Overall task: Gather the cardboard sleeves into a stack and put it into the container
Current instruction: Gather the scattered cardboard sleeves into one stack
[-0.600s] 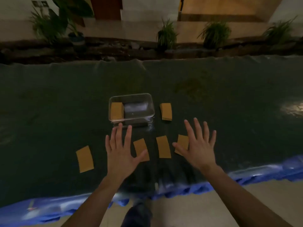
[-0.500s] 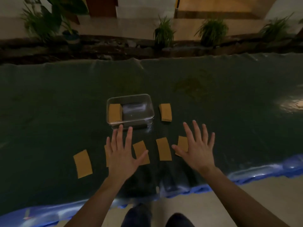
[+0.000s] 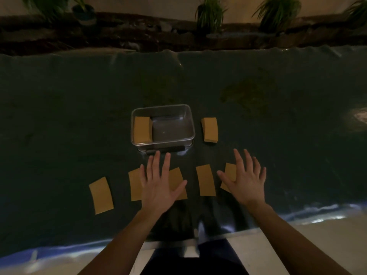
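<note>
Several tan cardboard sleeves lie flat in a row on the dark table cover. The leftmost sleeve lies alone. My left hand is spread open over two sleeves, one showing at its left and one at its right. Another sleeve lies between my hands. My right hand is spread open over the rightmost sleeve. Beyond my hands stands a clear plastic container with a stack of sleeves at its left end. Another stack of sleeves rests right of the container.
The dark cover stretches wide to both sides, with a blue edge at the near side. Potted plants and a dark border line the far side. My legs show below the table edge.
The view has tilted down and closer. Both hands stay spread over the row; a sleeve now shows at the left of my left hand.
</note>
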`<state>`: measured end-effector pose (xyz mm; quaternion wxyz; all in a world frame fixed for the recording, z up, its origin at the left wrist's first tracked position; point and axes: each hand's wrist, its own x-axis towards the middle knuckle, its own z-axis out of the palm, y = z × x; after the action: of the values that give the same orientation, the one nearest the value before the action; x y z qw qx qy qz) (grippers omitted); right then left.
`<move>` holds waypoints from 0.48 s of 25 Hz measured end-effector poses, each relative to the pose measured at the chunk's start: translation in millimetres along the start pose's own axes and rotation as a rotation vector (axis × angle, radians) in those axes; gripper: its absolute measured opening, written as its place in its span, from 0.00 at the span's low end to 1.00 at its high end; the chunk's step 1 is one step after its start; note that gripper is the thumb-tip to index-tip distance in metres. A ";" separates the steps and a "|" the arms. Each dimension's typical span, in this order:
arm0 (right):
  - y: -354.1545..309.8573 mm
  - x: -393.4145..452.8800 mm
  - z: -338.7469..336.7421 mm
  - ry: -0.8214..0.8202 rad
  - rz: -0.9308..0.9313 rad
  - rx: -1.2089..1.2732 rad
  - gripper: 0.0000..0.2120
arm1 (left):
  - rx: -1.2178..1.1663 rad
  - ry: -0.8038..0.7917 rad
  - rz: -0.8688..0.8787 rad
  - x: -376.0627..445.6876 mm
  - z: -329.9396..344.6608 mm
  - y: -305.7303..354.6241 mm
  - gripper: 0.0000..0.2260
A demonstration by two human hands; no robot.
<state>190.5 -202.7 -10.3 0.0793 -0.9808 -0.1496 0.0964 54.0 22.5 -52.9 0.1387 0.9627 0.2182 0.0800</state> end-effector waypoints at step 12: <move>25.8 34.1 61.1 -0.339 0.602 0.458 0.40 | -0.077 -0.408 -0.372 21.6 79.1 95.3 0.39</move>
<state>216.6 -208.8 -80.0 0.2378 -0.9081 0.1581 0.3064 128.2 -68.9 -97.1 0.2284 0.8963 0.3557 -0.1341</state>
